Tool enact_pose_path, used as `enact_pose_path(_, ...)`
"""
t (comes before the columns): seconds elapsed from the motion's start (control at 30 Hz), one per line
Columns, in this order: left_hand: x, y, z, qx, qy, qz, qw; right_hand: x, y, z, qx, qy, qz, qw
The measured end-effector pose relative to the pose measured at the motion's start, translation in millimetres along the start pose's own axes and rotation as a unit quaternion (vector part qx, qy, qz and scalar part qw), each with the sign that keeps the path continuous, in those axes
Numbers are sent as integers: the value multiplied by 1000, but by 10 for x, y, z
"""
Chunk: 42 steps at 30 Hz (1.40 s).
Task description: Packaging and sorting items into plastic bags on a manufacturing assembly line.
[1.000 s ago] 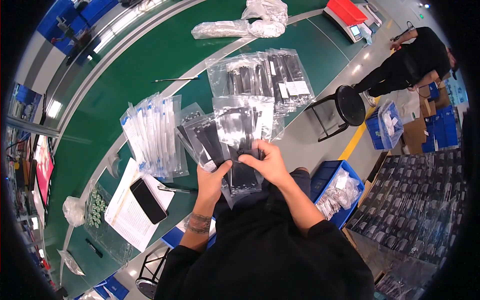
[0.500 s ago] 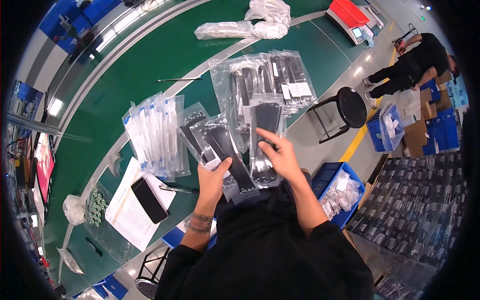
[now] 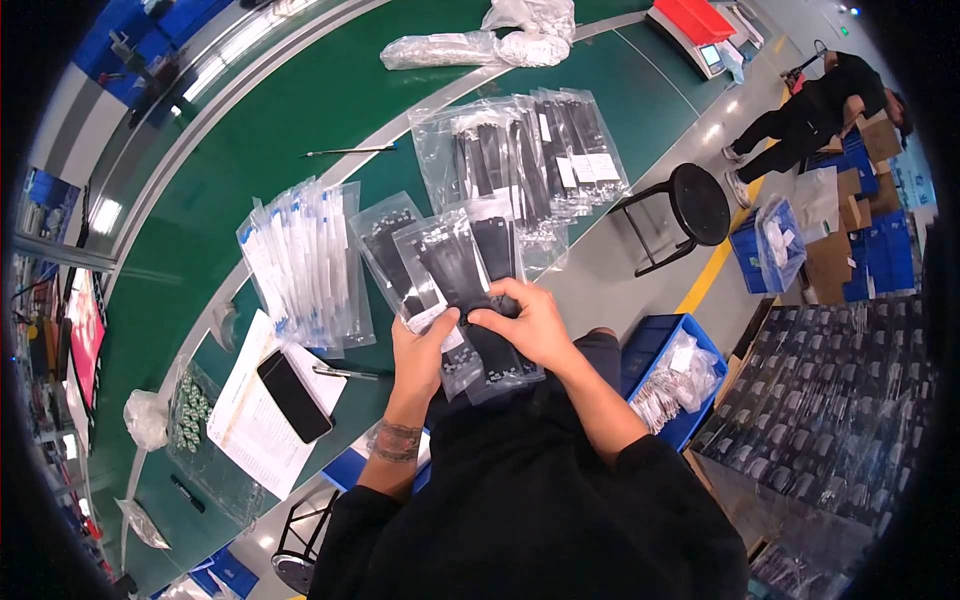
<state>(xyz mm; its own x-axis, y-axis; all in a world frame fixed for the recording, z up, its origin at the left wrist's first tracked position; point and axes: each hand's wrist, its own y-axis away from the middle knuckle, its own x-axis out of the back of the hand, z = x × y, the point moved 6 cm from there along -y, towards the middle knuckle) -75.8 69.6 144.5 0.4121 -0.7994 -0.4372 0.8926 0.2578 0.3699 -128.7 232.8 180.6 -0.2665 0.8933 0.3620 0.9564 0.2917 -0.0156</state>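
Low over the near table edge, my left hand (image 3: 415, 358) grips a few clear plastic bags of black strips, fanned out, its thumb pressed on the front. My right hand (image 3: 530, 325) is closed with thumb and forefinger on the same bags. The front bag (image 3: 447, 262) stands upright between my hands; another bag (image 3: 388, 250) leans out to its left, and a third bag (image 3: 494, 240) shows behind it on the right. Beyond them lies a large clear bag (image 3: 437, 125) with several bags of black strips. Left of my hands is a row of bags holding white strips with blue ends (image 3: 305, 265).
A black phone (image 3: 294, 396) and a pen (image 3: 345, 373) lie on printed sheets (image 3: 240, 425). At right stand a black stool (image 3: 698, 205) and a blue bin (image 3: 645, 350) with bagged parts. A scale with a red tray (image 3: 695, 18) sits far right; a person (image 3: 835, 110) bends over boxes.
My right hand has moved left and down onto the bags in my left hand. The front bag now stands more upright and overlaps the right-hand bag.
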Motion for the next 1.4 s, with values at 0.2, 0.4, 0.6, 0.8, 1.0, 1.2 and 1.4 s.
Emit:
enact_pose_path(0.2,-61,37,61,-23,-26,-8,999,13,21,4,-9,1,10,1000)
enact_pose_path(0.4,18,60,42,-15,26,10,1000,7,43,80,-38,-74,-10,997)
enact_pose_path(0.6,-64,109,138,26,64,-58,996,138,44,269,-70,-203,20,976)
enact_pose_path(0.8,-173,243,332,35,76,-95,992,330,28,285,-135,-507,29,851)
enact_pose_path(1.0,-188,290,377,43,75,-72,994,239,22,192,-34,-824,-158,543)
enact_pose_path(1.2,-238,263,360,37,59,-78,995,201,-17,165,38,-840,-294,455)
enact_pose_path(1.4,-242,261,352,32,56,-83,994,199,-4,-8,46,-825,-339,449)
